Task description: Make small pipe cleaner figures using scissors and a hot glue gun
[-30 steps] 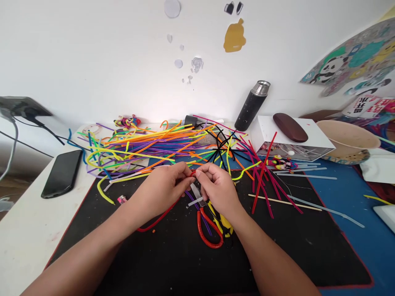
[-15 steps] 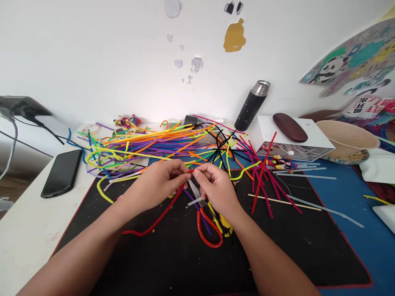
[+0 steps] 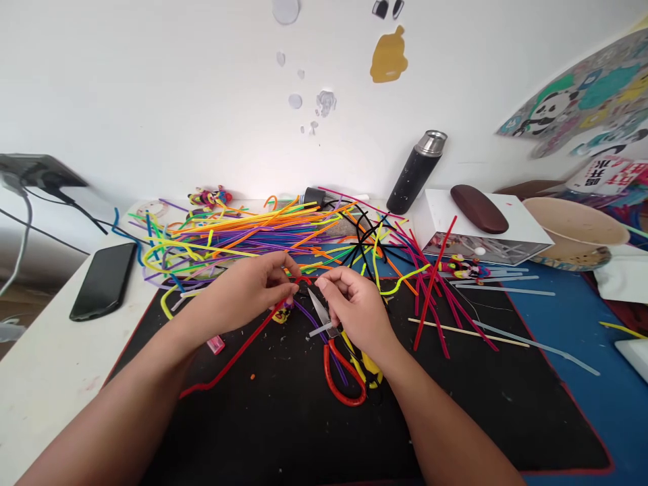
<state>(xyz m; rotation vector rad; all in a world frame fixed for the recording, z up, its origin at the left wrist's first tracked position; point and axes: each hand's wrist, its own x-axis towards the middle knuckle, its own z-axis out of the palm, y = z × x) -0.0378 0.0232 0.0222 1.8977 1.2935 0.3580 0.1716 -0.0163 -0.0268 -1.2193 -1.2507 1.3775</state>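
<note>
A red pipe cleaner (image 3: 241, 352) is pinched between the thumb and fingers of my left hand (image 3: 256, 289). Its long tail slants down to the left across the black mat, and its short end curves towards my right hand (image 3: 357, 304). The thumb and forefinger of that hand are closed at this short end; the exact contact is too small to see well. Beneath my right hand are scissors (image 3: 345, 373) with red handles, their blades pointing up and left. A short whitish stick (image 3: 320, 330) crosses by the blades. Purple and yellow pipe cleaners lie close by, partly hidden.
Many coloured pipe cleaners (image 3: 263, 237) are heaped along the wall. A black flask (image 3: 416, 174) and a white box (image 3: 439, 202) with a dark red case (image 3: 478, 209) stand behind. A phone (image 3: 102, 282) lies left. Red and magenta pipe cleaners (image 3: 434, 297) spread right.
My left hand has shifted a little left, away from my right fingertips, showing more of the red pipe cleaner's short end. Its tail has swung left. My right hand has barely moved.
</note>
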